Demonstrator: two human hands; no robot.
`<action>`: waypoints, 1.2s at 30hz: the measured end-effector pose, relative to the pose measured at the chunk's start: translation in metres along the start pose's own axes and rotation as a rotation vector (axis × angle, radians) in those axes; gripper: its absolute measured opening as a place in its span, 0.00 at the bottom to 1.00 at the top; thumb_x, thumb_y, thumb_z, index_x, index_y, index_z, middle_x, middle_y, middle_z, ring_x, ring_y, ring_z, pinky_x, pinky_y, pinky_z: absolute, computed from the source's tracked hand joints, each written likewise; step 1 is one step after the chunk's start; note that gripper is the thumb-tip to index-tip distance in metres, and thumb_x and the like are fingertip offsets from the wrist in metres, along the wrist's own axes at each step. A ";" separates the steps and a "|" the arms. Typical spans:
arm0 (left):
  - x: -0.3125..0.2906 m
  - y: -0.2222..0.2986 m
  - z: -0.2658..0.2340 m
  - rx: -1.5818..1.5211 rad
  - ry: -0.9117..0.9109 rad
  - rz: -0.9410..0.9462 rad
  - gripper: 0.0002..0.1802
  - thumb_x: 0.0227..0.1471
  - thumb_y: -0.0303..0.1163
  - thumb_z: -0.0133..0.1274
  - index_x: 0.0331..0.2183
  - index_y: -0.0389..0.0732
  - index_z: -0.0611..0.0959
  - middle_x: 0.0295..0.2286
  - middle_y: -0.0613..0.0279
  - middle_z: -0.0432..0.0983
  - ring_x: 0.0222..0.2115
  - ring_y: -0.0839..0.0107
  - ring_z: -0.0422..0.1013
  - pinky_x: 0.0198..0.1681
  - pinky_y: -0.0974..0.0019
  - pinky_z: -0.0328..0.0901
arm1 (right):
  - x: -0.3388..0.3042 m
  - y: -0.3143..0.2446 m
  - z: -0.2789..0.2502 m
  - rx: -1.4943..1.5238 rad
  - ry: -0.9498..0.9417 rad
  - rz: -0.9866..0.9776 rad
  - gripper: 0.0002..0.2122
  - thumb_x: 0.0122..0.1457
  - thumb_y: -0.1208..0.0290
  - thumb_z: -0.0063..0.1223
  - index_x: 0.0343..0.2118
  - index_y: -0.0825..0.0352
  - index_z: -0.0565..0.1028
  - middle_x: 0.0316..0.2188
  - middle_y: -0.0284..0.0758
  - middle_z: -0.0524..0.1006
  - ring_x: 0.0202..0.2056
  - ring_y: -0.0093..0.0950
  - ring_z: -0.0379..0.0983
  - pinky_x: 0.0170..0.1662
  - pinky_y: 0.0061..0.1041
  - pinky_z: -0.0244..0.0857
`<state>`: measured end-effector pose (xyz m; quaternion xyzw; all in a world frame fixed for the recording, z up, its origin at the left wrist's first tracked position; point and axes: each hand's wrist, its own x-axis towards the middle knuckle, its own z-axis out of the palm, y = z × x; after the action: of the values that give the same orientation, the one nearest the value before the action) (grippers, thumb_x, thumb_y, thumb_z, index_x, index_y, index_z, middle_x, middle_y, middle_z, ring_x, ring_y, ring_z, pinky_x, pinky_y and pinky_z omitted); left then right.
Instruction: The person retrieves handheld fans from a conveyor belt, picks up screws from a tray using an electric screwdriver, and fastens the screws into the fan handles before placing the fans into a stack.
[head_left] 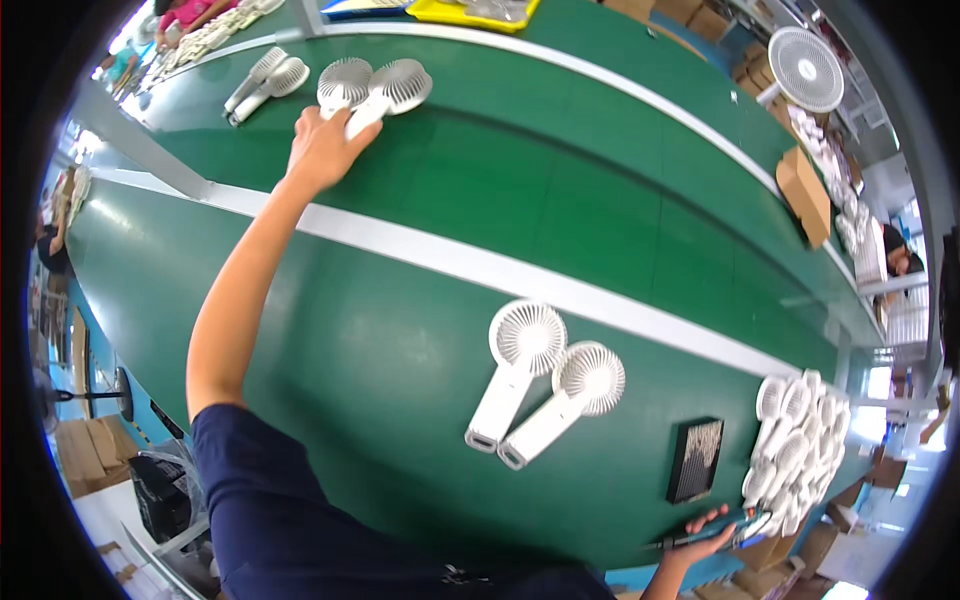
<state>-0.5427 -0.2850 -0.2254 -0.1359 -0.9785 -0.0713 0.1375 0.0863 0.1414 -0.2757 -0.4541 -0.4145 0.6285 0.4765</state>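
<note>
My left hand [322, 150] reaches far over the green conveyor belt, its fingers closed round the handles of two white handheld fans [402, 86]. Their round grilles point away from me. Low at the right, my right hand [702, 543] is closed on a slim screwdriver [745, 528] with a blue-teal body and a dark shaft pointing left. On the near worktop between my arms lie two more white handheld fans [528, 338], side by side with heads touching or nearly so. Beside my right hand stands a black tray [683, 466] filled with small screw-like pieces.
A pile of white handheld fans [795, 440] covers the worktop's right end. Another pair [268, 82] lies on the belt past my left hand. A pale metal rail [430, 250] separates belt and worktop. A yellow tray [470, 12] and cardboard box [803, 198] sit beyond; other people work farther off.
</note>
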 end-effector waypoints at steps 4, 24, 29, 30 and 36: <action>-0.148 0.085 -0.037 -0.197 -0.050 0.166 0.29 0.50 0.47 0.56 0.44 0.31 0.75 0.46 0.31 0.60 0.44 0.39 0.61 0.49 0.47 0.59 | -0.005 -0.006 0.007 -0.027 0.040 -0.072 0.21 0.67 0.52 0.31 0.46 0.66 0.68 0.25 0.29 0.70 0.13 0.16 0.58 0.13 0.14 0.52; -0.138 0.011 -0.028 -0.538 0.288 0.137 0.33 0.46 0.34 0.62 0.50 0.35 0.65 0.54 0.44 0.58 0.57 0.50 0.55 0.60 0.55 0.51 | -0.008 -0.011 -0.002 -0.082 -0.029 0.037 0.23 0.61 0.46 0.35 0.42 0.64 0.68 0.25 0.32 0.70 0.17 0.23 0.64 0.18 0.21 0.58; 0.016 -0.149 0.028 -0.064 0.224 -0.115 0.48 0.40 0.61 0.60 0.58 0.48 0.64 0.60 0.37 0.47 0.62 0.43 0.45 0.59 0.46 0.51 | 0.000 -0.008 -0.002 -0.129 -0.001 0.123 0.24 0.61 0.44 0.35 0.42 0.62 0.70 0.28 0.29 0.71 0.19 0.23 0.64 0.19 0.19 0.57; 0.034 -0.170 0.029 0.093 0.186 -0.067 0.48 0.40 0.64 0.59 0.58 0.50 0.66 0.61 0.37 0.46 0.63 0.43 0.43 0.59 0.44 0.51 | -0.003 -0.007 0.004 -0.165 0.122 0.112 0.23 0.61 0.43 0.35 0.41 0.60 0.72 0.28 0.26 0.72 0.19 0.22 0.64 0.19 0.19 0.57; 0.123 -0.199 0.063 0.091 -0.248 -0.284 0.49 0.32 0.72 0.59 0.53 0.53 0.75 0.62 0.41 0.46 0.64 0.42 0.36 0.65 0.48 0.41 | -0.015 -0.014 0.013 -0.153 0.193 0.098 0.22 0.62 0.46 0.37 0.41 0.62 0.72 0.24 0.29 0.71 0.16 0.20 0.60 0.16 0.17 0.54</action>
<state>-0.7292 -0.4328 -0.2707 0.0020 -0.9995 -0.0282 0.0106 0.0790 0.1281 -0.2567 -0.5672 -0.3907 0.5708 0.4471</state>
